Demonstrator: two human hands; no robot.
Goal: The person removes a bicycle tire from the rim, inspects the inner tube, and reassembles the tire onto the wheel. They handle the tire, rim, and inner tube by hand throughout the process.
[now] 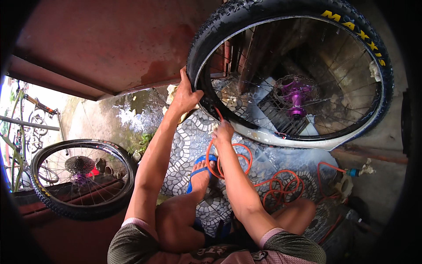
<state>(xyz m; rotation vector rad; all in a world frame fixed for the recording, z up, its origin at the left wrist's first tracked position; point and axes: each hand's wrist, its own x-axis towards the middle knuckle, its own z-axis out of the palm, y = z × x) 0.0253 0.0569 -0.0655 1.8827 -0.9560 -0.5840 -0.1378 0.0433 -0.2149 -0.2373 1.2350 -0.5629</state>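
Observation:
A large bicycle wheel (203, 48) with a black knobby tyre stands tilted in front of me, wet along its lower rim. Its hub (295, 97) is purple and carries a disc rotor. At the wheel's left side my left hand (185, 97) grips the tyre, thumb on the near face and fingers partly hidden behind. Lower down, close to the rim, my right hand (223, 133) is closed around a thin orange hose (247, 163), whose end points up at the tyre. The hose runs in loose loops over the floor.
A second wheel (127, 169) with a cassette leans at the left. Beyond it stands a green bicycle frame (17, 149). A red metal panel (110, 44) is at upper left. The hose reaches a tap (365, 170) at the right wall. Wet pebble mosaic floor (180, 176) lies below.

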